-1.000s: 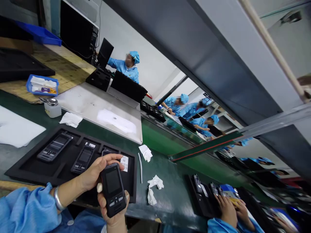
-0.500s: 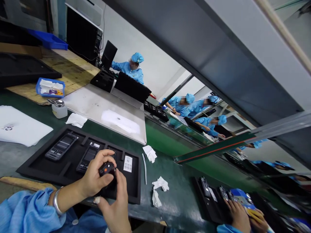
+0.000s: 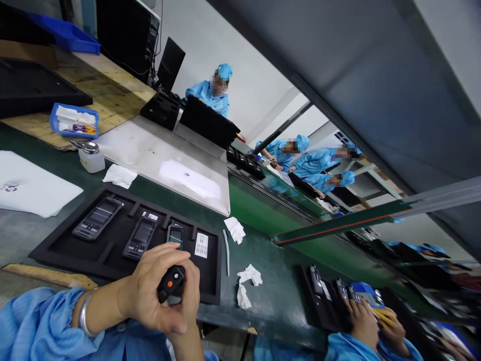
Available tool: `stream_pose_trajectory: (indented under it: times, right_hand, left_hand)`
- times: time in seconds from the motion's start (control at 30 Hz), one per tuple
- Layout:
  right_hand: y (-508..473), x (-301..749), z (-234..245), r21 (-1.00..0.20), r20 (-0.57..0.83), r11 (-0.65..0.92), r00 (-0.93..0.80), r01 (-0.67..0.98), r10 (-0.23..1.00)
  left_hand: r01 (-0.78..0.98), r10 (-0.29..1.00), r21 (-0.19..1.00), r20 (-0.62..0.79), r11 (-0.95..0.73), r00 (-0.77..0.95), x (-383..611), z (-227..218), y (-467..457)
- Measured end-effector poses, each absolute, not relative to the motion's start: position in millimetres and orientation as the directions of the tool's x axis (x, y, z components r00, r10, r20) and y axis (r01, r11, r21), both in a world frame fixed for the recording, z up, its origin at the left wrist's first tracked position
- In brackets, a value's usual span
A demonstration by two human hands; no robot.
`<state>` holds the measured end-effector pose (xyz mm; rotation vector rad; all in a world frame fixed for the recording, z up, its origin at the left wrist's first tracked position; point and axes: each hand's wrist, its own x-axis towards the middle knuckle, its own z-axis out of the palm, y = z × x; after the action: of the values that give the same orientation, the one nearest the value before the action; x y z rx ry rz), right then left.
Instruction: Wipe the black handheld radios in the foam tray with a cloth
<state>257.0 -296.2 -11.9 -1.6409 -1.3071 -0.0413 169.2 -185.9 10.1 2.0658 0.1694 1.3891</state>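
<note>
Between the fingers (image 3: 167,256), handheld device (image 3: 171,284) end-on, earlier face-on.

head cam, worn on the person's head | faces forward and kinda down at the bench (image 3: 278,296), pretty wide | left hand (image 3: 148,286) and right hand (image 3: 191,301) close up, low left of centre | co-workers (image 3: 287,150) way further off, top half

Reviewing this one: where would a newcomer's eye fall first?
Probably on the black device at lower centre, its orange spot showing between the wearer's left grip and right grip. Next, perhaps the black tray beyond it, with three handsets lying in its compartments. Farther back, a co-worker in a blue cap stands out near the top, slightly left of centre.
</note>
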Motion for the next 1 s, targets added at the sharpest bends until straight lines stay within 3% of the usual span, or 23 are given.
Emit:
stream_pose_trajectory:
  times: [0.1, 0.23, 0.33, 0.43, 0.57, 1.0]
  right_hand:
    - [-300.4, 266.7, -7.8, -0.675, 0.505, -0.012, 0.473, 0.738, 0.722]
    - [-314.4, 304.1, 3.7, -0.696, 0.247, -0.412, 0.736, 0.587, 0.631]
    - [-318.0, 334.9, 8.3, -0.590, 0.082, -0.675, 0.865, 0.443, 0.496]
    - [-305.6, 352.3, 6.2, -0.389, -0.039, -0.828, 0.891, 0.404, 0.453]
    - [-278.3, 359.7, 0.6, -0.161, -0.112, -0.889, 0.887, 0.429, 0.448]
    - [-270.6, 363.3, -6.4, -0.109, -0.129, -0.891, 0.883, 0.440, 0.452]
  left_hand:
    - [-0.279, 0.427, 0.642, 0.716, -0.714, 0.553, 168.9, 21.8, -171.0]
    - [-0.164, 0.519, 0.751, 0.579, -0.640, 0.629, 149.6, 14.0, -142.4]
    - [-0.008, 0.638, 0.782, 0.514, -0.623, 0.574, 124.8, -16.3, -129.3]
    - [0.071, 0.697, 0.798, 0.476, -0.599, 0.537, 105.6, -44.3, -126.8]
    - [0.043, 0.665, 0.781, 0.499, -0.623, 0.555, 99.7, -54.7, -127.2]
    - [0.009, 0.509, 0.641, 0.601, -0.767, 0.616, 105.6, -50.4, -124.5]
